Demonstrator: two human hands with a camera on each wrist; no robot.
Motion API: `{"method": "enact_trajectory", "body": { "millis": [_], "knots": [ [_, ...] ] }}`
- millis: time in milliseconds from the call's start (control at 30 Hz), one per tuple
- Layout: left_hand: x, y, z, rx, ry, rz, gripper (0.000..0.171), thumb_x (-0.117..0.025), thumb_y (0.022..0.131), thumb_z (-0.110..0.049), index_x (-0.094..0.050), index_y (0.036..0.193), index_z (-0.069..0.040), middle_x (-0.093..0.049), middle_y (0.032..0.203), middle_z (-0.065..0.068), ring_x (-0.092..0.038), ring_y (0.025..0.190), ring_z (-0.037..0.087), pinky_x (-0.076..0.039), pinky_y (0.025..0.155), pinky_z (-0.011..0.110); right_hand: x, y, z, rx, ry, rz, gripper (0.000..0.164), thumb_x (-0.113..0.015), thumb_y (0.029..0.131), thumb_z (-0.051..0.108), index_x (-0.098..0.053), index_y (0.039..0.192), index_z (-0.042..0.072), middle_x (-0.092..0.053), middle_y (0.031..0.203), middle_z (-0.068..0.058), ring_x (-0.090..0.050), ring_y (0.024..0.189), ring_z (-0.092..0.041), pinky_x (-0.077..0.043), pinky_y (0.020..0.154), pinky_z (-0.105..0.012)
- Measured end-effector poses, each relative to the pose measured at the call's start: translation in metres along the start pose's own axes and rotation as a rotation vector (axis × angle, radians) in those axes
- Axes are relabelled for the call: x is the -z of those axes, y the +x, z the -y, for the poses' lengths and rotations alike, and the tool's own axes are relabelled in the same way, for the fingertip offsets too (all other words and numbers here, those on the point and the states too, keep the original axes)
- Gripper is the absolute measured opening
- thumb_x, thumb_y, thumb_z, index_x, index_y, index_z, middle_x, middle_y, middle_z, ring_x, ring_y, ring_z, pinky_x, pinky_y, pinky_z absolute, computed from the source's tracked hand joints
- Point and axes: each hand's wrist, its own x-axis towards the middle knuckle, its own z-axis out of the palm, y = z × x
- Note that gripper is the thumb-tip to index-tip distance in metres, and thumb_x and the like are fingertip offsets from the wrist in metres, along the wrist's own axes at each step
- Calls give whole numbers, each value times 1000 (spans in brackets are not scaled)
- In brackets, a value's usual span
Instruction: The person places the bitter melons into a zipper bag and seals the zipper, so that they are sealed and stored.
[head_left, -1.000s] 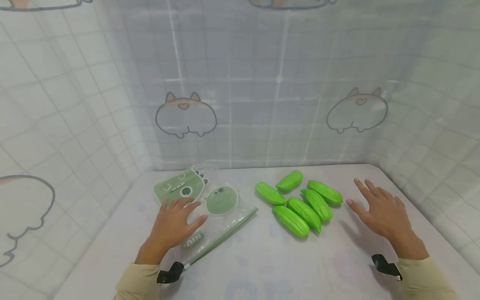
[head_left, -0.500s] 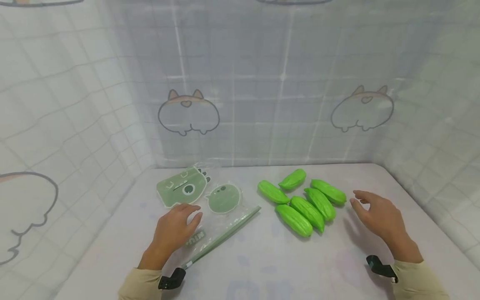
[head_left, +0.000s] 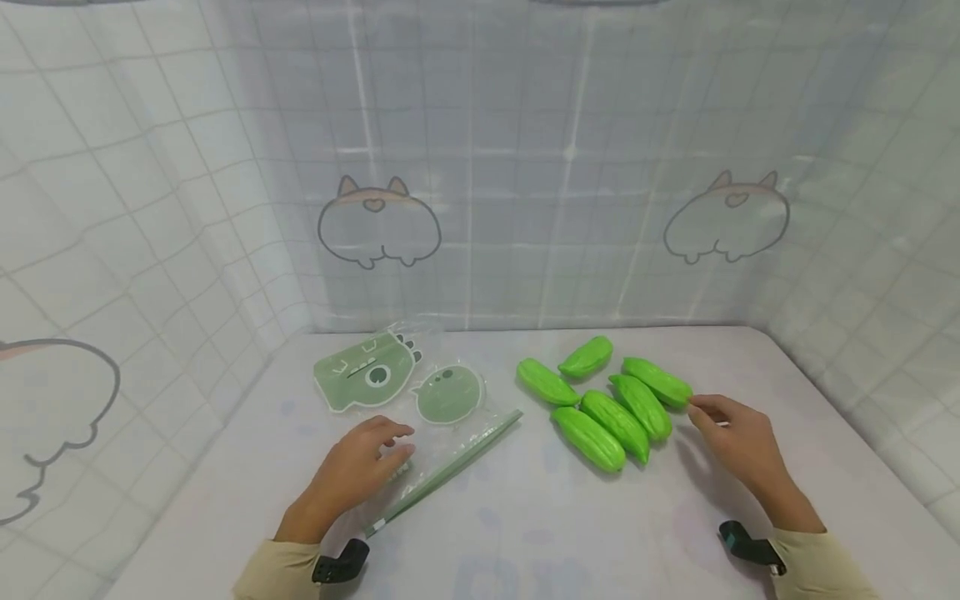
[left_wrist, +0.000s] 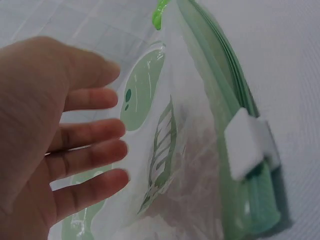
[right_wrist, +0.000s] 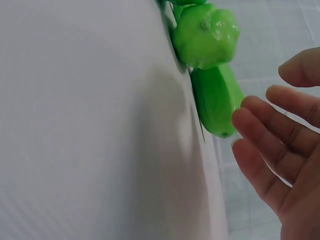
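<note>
A clear slider zip bag [head_left: 468,457] with green cartoon prints lies flat at the left of the table, its green zip strip running diagonally. My left hand [head_left: 352,467] hovers over the bag's near part, fingers loosely bent and holding nothing. In the left wrist view a white slider [left_wrist: 245,145] sits at one end of the strip. Several bright green, ridged, gourd-like vegetables lie grouped right of centre. The rightmost gourd [head_left: 657,382] is nearest my right hand [head_left: 738,437], whose fingertips are right at its near end. In the right wrist view these relaxed fingers overlap that gourd [right_wrist: 215,102] without gripping it.
The pale table [head_left: 570,533] ends at a back wall [head_left: 510,250] hung with a checked sheet bearing cartoon animal outlines. Similar sheeting covers the left side [head_left: 172,208] and right side [head_left: 885,250]. A black device [head_left: 341,563] is worn on each wrist.
My right hand has moved left toward the rightmost gourd, its fingers bending more. My left hand has drawn slightly nearer to me over the bag. The head view has shifted a little.
</note>
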Motion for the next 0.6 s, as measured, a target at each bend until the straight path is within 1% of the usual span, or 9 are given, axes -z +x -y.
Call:
{"method": "enact_trajectory", "body": {
  "millis": [67,167,267,367,467,533,600],
  "knots": [
    [0,1,-1,0,-28,24,24,-70,94,-30,-75,114,-18,-67,108,-5,-65,97,17,-53,81,41,-1,0,0,-10,15,10,35,-62,99,30,-70,119,2,-74,100,-13,-66,94,-36,-49,70,-38],
    [1,1,-3,-2,-40,57,24,-69,94,-31,-74,114,-19,-67,111,-5,-63,104,20,-51,89,46,-1,0,1,-36,44,29,36,-62,100,31,-70,120,3,-76,95,-9,-67,92,-33,-48,67,-31],
    [-1,1,-3,-5,-34,86,25,-69,94,-33,-73,116,-21,-67,114,-7,-61,112,20,-48,97,48,-2,-1,4,-66,132,47,36,-63,100,31,-69,120,1,-75,95,-10,-70,87,-27,-50,66,-26],
    [-2,0,-3,-4,-38,117,27,-69,93,-34,-73,117,-23,-66,117,-8,-59,117,21,-45,102,48,-5,0,8,-76,227,58,36,-64,99,28,-69,119,-1,-74,97,-14,-70,81,-17,-54,66,-26],
    [-3,-1,-4,9,-42,152,28,-70,91,-35,-72,117,-24,-66,120,-6,-58,120,22,-44,103,48,-10,0,12,-73,259,66,35,-64,100,27,-69,118,-2,-74,100,-15,-69,81,-10,-56,67,-28],
    [-4,-2,-5,14,-42,170,29,-72,90,-36,-72,116,-24,-66,121,-5,-57,122,23,-43,105,48,-11,-1,15,-76,256,68,35,-65,99,28,-69,117,-2,-74,99,-14,-69,81,-11,-56,67,-29],
    [-4,-2,-4,10,-45,182,32,-73,88,-38,-72,116,-24,-66,123,-4,-56,123,24,-42,105,48,-12,-2,17,-80,247,67,34,-64,100,28,-70,116,-2,-74,98,-13,-69,82,-15,-55,67,-29]
  ]
}}
